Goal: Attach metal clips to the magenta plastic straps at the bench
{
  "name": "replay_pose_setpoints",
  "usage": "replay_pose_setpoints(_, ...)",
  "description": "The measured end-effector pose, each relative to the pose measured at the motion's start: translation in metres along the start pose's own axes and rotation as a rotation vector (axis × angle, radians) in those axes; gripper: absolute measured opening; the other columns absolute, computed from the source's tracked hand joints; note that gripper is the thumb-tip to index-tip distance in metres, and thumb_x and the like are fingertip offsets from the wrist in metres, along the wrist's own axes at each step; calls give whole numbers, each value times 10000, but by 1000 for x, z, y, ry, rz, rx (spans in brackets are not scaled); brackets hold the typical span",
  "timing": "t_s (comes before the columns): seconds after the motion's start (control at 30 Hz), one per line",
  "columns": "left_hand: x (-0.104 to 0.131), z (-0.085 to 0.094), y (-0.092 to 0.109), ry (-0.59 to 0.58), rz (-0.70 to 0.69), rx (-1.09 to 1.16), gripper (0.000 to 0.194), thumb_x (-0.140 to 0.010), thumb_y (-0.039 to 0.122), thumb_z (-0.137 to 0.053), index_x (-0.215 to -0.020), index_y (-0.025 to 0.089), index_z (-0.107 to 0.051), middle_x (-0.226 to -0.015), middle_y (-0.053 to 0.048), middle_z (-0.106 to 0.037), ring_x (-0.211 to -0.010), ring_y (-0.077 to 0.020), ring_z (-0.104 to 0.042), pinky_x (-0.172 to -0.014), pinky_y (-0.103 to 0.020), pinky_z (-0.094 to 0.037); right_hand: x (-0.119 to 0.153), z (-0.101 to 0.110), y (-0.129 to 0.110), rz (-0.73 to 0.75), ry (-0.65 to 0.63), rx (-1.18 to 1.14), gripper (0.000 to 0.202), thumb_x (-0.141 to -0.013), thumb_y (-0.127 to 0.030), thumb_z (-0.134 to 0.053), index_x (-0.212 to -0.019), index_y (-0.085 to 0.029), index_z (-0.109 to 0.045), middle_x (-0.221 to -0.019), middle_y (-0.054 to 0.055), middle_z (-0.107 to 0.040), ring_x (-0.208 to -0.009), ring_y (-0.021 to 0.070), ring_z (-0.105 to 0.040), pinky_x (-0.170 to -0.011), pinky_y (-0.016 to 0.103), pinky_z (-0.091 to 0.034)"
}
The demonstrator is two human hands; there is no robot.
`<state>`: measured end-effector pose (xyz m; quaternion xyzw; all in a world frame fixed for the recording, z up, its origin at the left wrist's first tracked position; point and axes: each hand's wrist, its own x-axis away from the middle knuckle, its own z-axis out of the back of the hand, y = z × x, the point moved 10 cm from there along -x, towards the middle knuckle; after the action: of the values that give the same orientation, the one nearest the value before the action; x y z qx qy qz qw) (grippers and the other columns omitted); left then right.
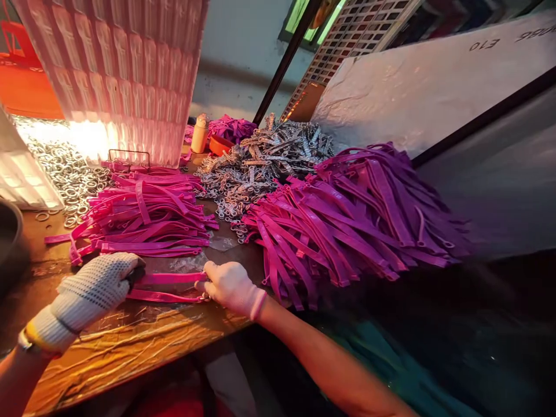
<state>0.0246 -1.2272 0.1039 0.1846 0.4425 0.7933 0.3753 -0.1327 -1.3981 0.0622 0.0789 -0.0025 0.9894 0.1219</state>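
Note:
Two pink straps (171, 278) lie stretched between my gloved hands near the table's front edge. My left hand (102, 284), in a white dotted glove, is closed around a small dark object at the straps' left end; what the dark object is cannot be made out. My right hand (229, 285), in a thin pale glove, pinches the straps' right end, where a small metal piece (203, 297) shows at the lower strap. Just behind the hands sits a pile of pink straps (147, 214).
A larger strap pile (347, 214) lies right. Behind are metal clasps (264, 159), a bottle (200, 133) and an orange bowl (220, 145). Metal rings (69, 168) lie left beside a hanging translucent panel (125, 75). A dark round container (11, 243) stands far left.

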Motion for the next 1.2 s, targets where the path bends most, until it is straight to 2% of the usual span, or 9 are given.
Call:
replay_pose_setpoints(0.13,3,-3,-18,111,118,122,185,-788,363,-713,-857,194,-742,-605,-8,-600,-500,-133,-452,-458,-206,-376,-23,12,38,-30,43,-27,574,-964,-708,-438,-940,-194,-692,-970,86,-736,-930,206,-677,-741,275,-397)
replay_pose_setpoints(0.23,5,-60,-37,-25,447,778,254,-910,386,-615,-1024,165,-668,-592,27,-531,-399,-78,-364,-328,-149,-259,-67,37,96,-309,180,-80,406,-1053,-510,-408,-1110,-208,-673,-1117,87,-722,-1056,196,-660,-841,268,-423)
replay_pose_setpoints(0.3,5,-99,-31,-121,604,1191,216,-967,324,-544,-1047,142,-626,-691,-10,-583,-425,-72,-439,-305,-121,-260,-102,40,123,-443,171,-94,335,-1059,-366,-426,-1200,-159,-649,-1187,145,-700,-1107,225,-653,-878,289,-440)
replay_pose_setpoints(0.43,-3,-134,-17,-229,697,1532,323,-1042,343,-394,-1054,98,-603,-808,-110,-657,-522,-120,-591,-290,-128,-345,-155,27,145,-567,108,-129,329,-1012,-174,-459,-1283,-42,-591,-1235,255,-653,-1142,276,-654,-906,332,-477)
replay_pose_setpoints(0.57,-2,-136,-26,-209,682,1529,409,-1032,398,-406,-1172,69,-605,-869,-176,-716,-530,-173,-642,-275,-177,-379,-165,12,151,-621,60,-159,342,-994,-125,-455,-1304,-69,-590,-1211,237,-658,-1136,276,-669,-913,346,-507)
replay_pose_setpoints(0.67,2,-136,-32,-197,683,1486,353,-976,286,-489,-1202,50,-623,-902,-179,-727,-537,-164,-653,-285,-171,-386,-163,11,153,-677,59,-133,368,-1004,-123,-424,-1324,-67,-597,-1300,283,-588,-1178,302,-650,-939,384,-513)
replay_pose_setpoints(0.87,7,-138,-25,-203,641,1435,205,-808,104,-626,-1010,112,-659,-838,-41,-670,-508,-77,-604,-312,-112,-356,-157,13,146,-722,41,-136,412,-996,-91,-365,-1305,-83,-638,-1260,274,-632,-1180,313,-660,-922,394,-522)
replay_pose_setpoints(1.0,14,-143,-26,-214,723,1490,35,-843,159,-610,-869,145,-592,-736,-6,-637,-438,-70,-571,-296,-115,-296,-151,11,140,-678,25,-171,373,-938,-101,-473,-1254,-2,-645,-1183,297,-681,-1126,321,-687,-871,349,-517)
replay_pose_setpoints(1.2,15,-126,-40,-84,631,1363,267,-841,396,-710,-847,148,-611,-598,22,-591,-377,-78,-518,-300,-142,-276,-149,10,130,-615,72,-207,331,-822,-104,-566,-1097,-46,-740,-1008,267,-738,-930,329,-729,-729,340,-498)
